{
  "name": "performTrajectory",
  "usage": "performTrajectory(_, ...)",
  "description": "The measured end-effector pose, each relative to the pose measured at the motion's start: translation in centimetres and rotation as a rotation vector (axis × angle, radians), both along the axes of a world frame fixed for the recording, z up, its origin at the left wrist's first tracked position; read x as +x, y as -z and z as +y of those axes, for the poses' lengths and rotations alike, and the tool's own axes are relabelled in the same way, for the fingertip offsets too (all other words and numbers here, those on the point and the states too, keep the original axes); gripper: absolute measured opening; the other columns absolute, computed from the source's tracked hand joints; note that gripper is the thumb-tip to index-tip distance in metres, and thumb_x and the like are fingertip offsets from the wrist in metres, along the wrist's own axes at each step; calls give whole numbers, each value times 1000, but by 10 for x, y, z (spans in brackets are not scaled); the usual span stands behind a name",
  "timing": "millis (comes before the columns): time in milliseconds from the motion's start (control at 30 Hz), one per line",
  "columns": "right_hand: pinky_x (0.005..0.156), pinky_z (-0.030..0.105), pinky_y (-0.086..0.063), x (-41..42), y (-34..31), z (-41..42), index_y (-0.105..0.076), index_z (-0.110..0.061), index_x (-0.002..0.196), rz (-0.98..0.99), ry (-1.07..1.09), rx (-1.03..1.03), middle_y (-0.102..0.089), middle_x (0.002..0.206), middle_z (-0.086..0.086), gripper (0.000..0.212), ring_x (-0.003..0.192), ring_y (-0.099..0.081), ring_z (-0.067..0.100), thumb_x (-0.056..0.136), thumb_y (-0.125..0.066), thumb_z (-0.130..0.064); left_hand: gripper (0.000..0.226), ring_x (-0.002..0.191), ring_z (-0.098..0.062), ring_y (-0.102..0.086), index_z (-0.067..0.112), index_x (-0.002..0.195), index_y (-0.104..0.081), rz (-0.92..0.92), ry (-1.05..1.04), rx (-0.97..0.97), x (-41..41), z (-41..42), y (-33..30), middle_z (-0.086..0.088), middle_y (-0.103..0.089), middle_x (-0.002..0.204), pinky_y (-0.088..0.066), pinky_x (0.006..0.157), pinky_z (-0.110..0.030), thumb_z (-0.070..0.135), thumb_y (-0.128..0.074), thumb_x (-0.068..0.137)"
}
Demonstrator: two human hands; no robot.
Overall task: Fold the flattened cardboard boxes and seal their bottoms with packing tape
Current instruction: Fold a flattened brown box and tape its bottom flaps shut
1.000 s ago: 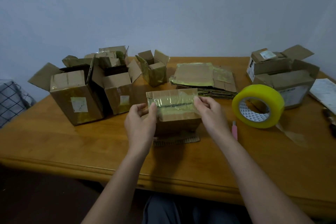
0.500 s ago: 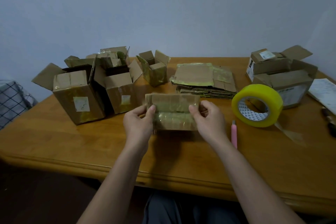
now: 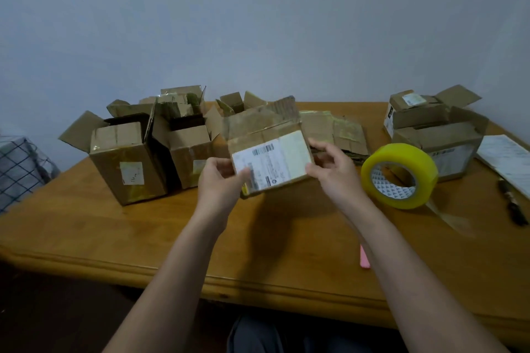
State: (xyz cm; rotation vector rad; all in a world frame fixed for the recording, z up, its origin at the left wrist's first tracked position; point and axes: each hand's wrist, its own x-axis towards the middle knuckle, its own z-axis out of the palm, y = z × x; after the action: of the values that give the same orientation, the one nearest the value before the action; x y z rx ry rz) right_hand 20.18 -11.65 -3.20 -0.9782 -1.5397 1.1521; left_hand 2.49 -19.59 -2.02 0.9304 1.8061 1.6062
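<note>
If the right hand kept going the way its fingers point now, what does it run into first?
The right hand points left, onto the labelled brown cardboard box it already holds at the right edge; that box comes first, probably then the left hand.

A wooden table [image 3: 172, 235] carries open cardboard boxes [image 3: 129, 163] at its left and right; a stack of flattened boxes [image 3: 335, 132] lies at the back; a yellow tape roll [image 3: 401, 175], pink cutter [image 3: 364, 258], pen [image 3: 513, 203] and paper [image 3: 507, 157] lie at the right.
</note>
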Motion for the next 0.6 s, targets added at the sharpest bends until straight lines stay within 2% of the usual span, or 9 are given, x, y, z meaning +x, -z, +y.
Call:
performTrajectory(67,92,35,-54,-1,-2,7,-55,-40,112,-20,14,41,-58,120,-4,47,117,-55,14,88,-63,-1,36,103,-12,-62,22,121,-50,-11,8,48,-1,7,5,2,-64,110,-56,76,-29,7,-66,92)
performTrajectory(167,94,39,-52,-2,1,16,-50,-38,121,-88,12,24,-58,109,-5,51,114,-55,17,86,-69,-6,50,112,-15,-58,23,138,-46,34,20,80,-5,18,14,2,-61,121,-56,75,-26,2,-59,95)
performTrajectory(200,95,39,-51,-3,4,17,-51,-36,121,-128,-9,16,-58,106,-6,50,113,-55,17,85,-71,-7,54,115,-17,-57,23,143,-43,64,11,45,-6,22,17,1,-58,125,-56,76,-27,4,-59,95)
performTrajectory(267,98,39,-49,-7,12,19,-56,-31,112,-209,-55,14,-59,109,-4,37,113,-55,19,85,-73,-12,59,124,-24,-53,20,146,-37,149,-70,-115,-10,27,26,-5,-50,137,-55,89,-38,13,-64,94)
performTrajectory(300,98,37,-47,-9,17,20,-58,-30,108,-244,-52,13,-58,115,-3,31,115,-53,18,85,-74,-16,60,125,-27,-50,16,144,-38,193,-130,-219,-12,28,32,-8,-45,140,-51,95,-42,22,-68,91)
performTrajectory(367,98,32,-40,-11,27,25,-60,-28,105,-299,-22,-13,-49,128,-3,26,121,-45,13,84,-75,-23,53,119,-29,-50,9,128,-47,246,-223,-329,-14,27,40,-11,-46,131,-47,94,-42,35,-70,88)
performTrajectory(467,105,38,-34,-15,36,29,-64,-28,100,-296,-88,-86,-44,142,-3,19,133,-36,16,84,-74,-32,26,98,-25,-61,13,96,-58,169,-120,-208,-12,23,50,-5,-61,101,-54,85,-43,37,-64,92)
performTrajectory(533,99,39,-41,-19,41,29,-65,-26,92,-197,-174,-127,-55,131,-3,12,126,-44,17,85,-72,-32,18,94,-19,-62,16,99,-62,145,0,-153,-7,20,51,-1,-63,100,-56,82,-38,33,-61,95)
performTrajectory(600,84,31,-46,-25,42,28,-65,-21,87,-99,-209,-151,-64,101,-4,10,101,-56,16,87,-70,-30,20,101,-14,-58,18,114,-60,169,48,-125,-6,19,49,6,-59,107,-54,80,-29,30,-59,97)
